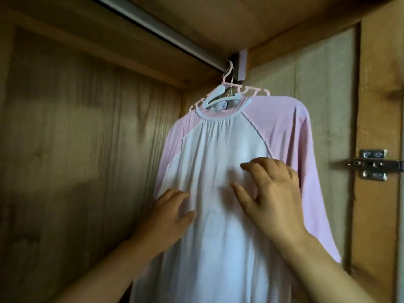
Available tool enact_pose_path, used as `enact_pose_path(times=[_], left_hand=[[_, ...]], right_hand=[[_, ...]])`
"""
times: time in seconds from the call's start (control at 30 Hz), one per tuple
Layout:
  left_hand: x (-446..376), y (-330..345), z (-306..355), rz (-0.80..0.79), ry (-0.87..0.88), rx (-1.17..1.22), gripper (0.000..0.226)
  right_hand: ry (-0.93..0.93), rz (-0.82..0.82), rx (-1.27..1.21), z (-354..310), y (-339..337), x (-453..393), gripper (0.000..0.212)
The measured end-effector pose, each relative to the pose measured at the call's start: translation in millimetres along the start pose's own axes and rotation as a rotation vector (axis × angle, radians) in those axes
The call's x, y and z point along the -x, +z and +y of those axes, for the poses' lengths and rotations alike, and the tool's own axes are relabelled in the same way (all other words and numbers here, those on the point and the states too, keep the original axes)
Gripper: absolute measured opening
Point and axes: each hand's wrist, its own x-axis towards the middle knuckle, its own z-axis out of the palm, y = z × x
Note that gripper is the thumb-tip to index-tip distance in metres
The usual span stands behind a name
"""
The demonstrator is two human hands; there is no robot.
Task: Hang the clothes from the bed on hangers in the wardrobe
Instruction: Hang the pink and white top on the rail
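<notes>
A white shirt with pink raglan sleeves (220, 154) hangs on a pink plastic hanger (251, 91), hooked at the right end of the grey metal rail (157, 27) inside the wardrobe. A pale blue hanger (65, 90) sits beside it on the same hook spot. My left hand (166, 217) rests against the shirt's left side, fingers apart. My right hand (271, 193) lies flat on the chest of the shirt, fingers spread, holding nothing. The shirt's hem is out of view below.
The wooden back panel (87, 149) fills the left. The wardrobe's top board (240, 18) is close above the rail. At the right stands the side wall with a metal door hinge (373, 165).
</notes>
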Motion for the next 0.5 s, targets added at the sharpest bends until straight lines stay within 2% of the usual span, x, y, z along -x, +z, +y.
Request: enact_pose_path(times=[0.1, 0.23, 0.37, 0.5], left_hand=[[48, -15, 12, -0.065, -0.153, -0.036, 0.053], [125, -37, 39, -0.113, -0.279, -0.334, 0.071], [215, -53, 74, -0.162, -0.494, -0.447, 0.042], [320, -72, 120, -0.176, -0.719, -0.522, 0.044]], right_hand=[[0.056, -0.059, -0.21, -18, -8, 43, 0.036], [0.09, -0.176, -0.462, -47, -21, 103, 0.036], [0.145, -0.289, -0.674, -83, -36, 164, 0.035], [0.089, -0.433, -0.914, -119, -61, 224, 0.033]])
